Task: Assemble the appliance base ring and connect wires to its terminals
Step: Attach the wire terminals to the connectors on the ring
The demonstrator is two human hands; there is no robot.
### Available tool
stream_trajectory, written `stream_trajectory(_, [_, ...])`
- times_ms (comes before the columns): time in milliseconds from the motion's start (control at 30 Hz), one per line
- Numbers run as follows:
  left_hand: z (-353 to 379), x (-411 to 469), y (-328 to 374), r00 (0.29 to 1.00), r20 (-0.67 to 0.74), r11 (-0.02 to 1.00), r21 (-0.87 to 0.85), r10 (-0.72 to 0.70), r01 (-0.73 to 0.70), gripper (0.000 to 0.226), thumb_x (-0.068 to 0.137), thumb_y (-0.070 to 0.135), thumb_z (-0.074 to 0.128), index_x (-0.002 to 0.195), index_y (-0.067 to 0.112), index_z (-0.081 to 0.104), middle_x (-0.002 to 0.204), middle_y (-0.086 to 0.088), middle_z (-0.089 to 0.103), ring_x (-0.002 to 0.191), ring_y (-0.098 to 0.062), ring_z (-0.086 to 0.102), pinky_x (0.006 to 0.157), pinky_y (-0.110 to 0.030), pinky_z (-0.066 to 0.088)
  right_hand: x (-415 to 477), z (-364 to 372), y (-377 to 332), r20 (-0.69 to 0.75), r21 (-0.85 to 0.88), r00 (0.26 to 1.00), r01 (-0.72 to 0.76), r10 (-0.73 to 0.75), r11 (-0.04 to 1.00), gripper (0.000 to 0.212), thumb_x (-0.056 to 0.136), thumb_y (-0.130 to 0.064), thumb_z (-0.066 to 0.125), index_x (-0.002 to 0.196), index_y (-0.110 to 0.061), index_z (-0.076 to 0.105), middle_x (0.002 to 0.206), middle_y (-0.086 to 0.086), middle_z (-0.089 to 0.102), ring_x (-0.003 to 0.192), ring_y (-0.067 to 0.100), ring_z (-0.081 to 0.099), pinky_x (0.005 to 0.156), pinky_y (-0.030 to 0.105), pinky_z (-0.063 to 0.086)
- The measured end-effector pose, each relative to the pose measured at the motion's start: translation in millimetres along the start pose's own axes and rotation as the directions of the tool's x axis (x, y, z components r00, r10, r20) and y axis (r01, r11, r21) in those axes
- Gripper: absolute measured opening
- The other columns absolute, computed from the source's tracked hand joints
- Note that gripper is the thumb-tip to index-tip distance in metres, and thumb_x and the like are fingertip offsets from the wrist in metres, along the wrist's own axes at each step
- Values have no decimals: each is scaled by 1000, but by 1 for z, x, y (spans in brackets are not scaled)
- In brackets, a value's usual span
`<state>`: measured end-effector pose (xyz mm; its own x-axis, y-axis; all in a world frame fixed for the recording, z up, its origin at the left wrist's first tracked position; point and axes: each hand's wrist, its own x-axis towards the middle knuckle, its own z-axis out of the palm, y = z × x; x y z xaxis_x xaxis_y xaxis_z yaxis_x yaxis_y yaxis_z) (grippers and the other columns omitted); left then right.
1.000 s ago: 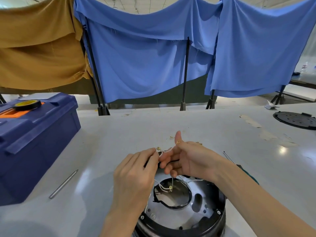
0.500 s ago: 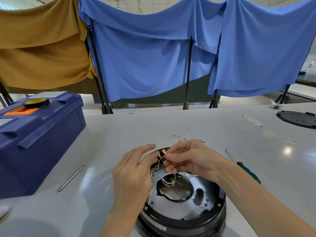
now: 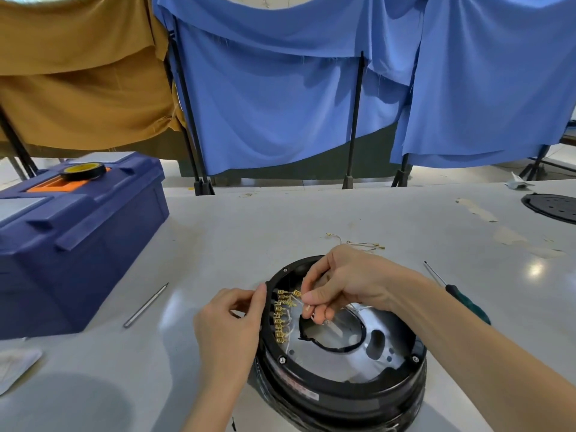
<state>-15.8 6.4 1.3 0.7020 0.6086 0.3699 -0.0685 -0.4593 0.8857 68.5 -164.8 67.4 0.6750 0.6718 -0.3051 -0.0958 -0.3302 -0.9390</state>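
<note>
The black appliance base ring (image 3: 343, 388) stands on the white table near me, its silver inner plate facing up. A row of gold terminals (image 3: 280, 316) runs along its inner left wall, with thin white wires attached. My right hand (image 3: 346, 282) reaches over the ring and pinches a white wire with a gold connector (image 3: 297, 294) beside the upper terminals. My left hand (image 3: 230, 325) grips the ring's left rim, its thumb on the top edge. Loose wires (image 3: 358, 243) lie on the table behind the ring.
A blue toolbox (image 3: 71, 238) with a yellow tape roll (image 3: 82, 170) on top stands at the left. A metal rod (image 3: 146, 305) lies beside it. A green-handled screwdriver (image 3: 461, 296) lies right of the ring. A black perforated disc (image 3: 553, 207) sits far right.
Both hands came down from above the ring to its left wall. My right hand brought the connector to the terminal row; my left hand moved onto the rim. The view tilted down.
</note>
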Motion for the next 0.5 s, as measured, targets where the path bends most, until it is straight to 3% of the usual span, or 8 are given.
stream_trajectory(100, [2, -4, -3, 1000, -21, 1000, -9, -17, 17, 22, 77, 30, 78, 57, 25, 68, 61, 8, 65, 63, -5, 60, 59, -22, 44, 8, 4, 1, -33, -45, 999, -33, 31, 998, 8, 79, 7, 72, 77, -1, 71, 74, 22, 70, 52, 20, 65, 49, 24, 52])
stream_trajectory(233, [3, -10, -4, 993, -92, 998, -12, -69, 68, 25, 75, 35, 79, 56, 24, 67, 61, 7, 65, 60, -5, 60, 61, -29, 49, 16, 10, -1, -63, -82, 995, -81, 76, 993, 7, 80, 7, 71, 78, 0, 71, 70, 19, 68, 47, 17, 62, 46, 23, 49])
stream_trajectory(367, [5, -14, -4, 995, -93, 999, 5, -46, 47, 28, 77, 33, 77, 54, 22, 66, 61, 8, 63, 65, -3, 58, 57, -19, 42, 19, 15, -4, -116, -113, 987, -127, 114, 985, 4, 81, 6, 69, 80, 2, 68, 61, 13, 67, 37, 10, 51, 40, 19, 42])
stream_trajectory(500, [5, -14, -5, 995, -93, 999, 32, -22, 25, 31, 79, 27, 76, 52, 20, 63, 59, 6, 60, 65, -6, 57, 55, -18, 40, 21, 23, -5, -198, -112, 972, -151, 127, 982, 8, 83, 8, 66, 78, 2, 66, 60, 14, 64, 33, 9, 45, 36, 16, 36])
